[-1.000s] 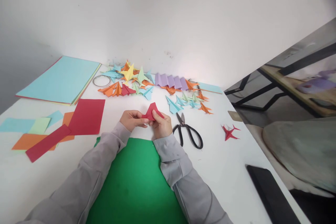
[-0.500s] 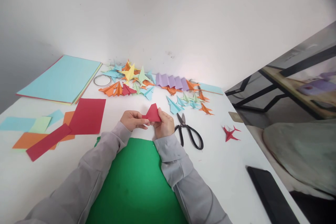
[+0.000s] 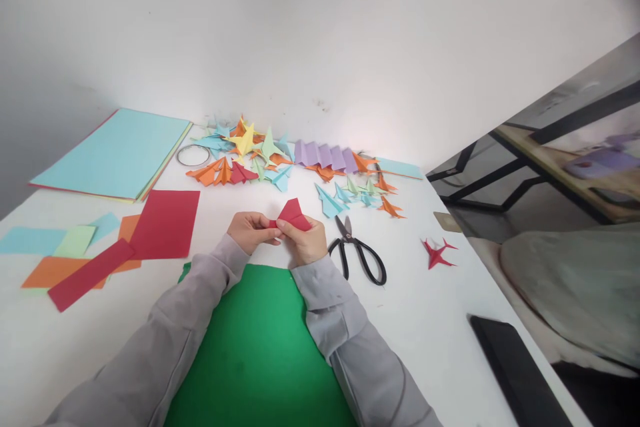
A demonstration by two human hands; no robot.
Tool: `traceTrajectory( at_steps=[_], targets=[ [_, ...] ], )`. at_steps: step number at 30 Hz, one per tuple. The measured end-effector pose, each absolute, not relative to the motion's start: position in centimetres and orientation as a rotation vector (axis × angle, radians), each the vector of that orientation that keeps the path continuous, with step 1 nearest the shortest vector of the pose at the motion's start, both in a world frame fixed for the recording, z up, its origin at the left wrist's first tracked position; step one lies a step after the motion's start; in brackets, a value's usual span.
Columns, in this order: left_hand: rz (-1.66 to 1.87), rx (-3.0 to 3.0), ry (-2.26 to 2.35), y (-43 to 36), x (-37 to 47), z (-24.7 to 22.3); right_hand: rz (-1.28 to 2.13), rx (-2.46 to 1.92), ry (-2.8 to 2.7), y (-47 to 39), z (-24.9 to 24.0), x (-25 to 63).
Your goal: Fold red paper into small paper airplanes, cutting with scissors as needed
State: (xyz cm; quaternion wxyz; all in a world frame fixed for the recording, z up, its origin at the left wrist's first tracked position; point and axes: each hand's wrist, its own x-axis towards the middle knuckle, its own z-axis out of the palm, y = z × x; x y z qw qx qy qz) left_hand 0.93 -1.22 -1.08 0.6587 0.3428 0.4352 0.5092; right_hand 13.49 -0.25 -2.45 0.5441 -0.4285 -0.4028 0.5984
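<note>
Between my hands is a small folded piece of red paper [image 3: 294, 212], held above the white table just beyond the green mat's far edge. My left hand [image 3: 254, 229] pinches the narrow end of the paper at its left. The wider, pointed part is gripped by my right hand [image 3: 307, 239], whose thumb lies across its near face; some of the folds are hidden behind the fingers. Black-handled scissors [image 3: 357, 250] lie open just right of my right hand. Under my forearms spreads the green mat [image 3: 257, 347].
Red sheets [image 3: 167, 223] and coloured strips lie at left, with a paper stack [image 3: 113, 153] behind. Folded paper figures [image 3: 245, 147] and a pleated purple paper [image 3: 325, 155] line the wall. At right are a red paper figure [image 3: 437, 255] and a black flat object [image 3: 517, 370].
My right thumb has moved left across the front of the red paper, nearer my left fingertips. The paper's right part now looks tilted or folded over. My left hand has hardly moved.
</note>
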Motion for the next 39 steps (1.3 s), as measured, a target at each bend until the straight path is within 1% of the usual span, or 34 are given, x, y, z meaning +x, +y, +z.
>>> traceTrajectory(
  at_steps=[5,12,18,26,32,39],
  targets=[
    [1.127,0.749,0.989,-1.3,1.0,-0.9,1.418,-0.994,-0.961,-0.2,-2.7,13.6],
    [1.084,0.724,0.948,-1.4,0.8,-0.6,1.487,-0.918,-0.759,0.0,-2.1,13.1],
    [1.127,0.732,0.958,-1.2,0.9,-0.8,1.499,-0.908,-0.743,-0.1,-1.8,13.0],
    [1.100,0.741,0.878,-1.1,0.7,-0.8,1.403,-0.928,-0.773,-0.1,-2.4,13.1],
    [1.163,0.803,0.996,-1.3,0.8,-1.0,1.323,-1.045,-0.961,-0.3,-3.2,13.4],
    [1.153,0.830,1.026,-1.3,0.9,-1.1,1.278,-1.057,-0.929,-0.4,-3.1,13.1]
  ],
)
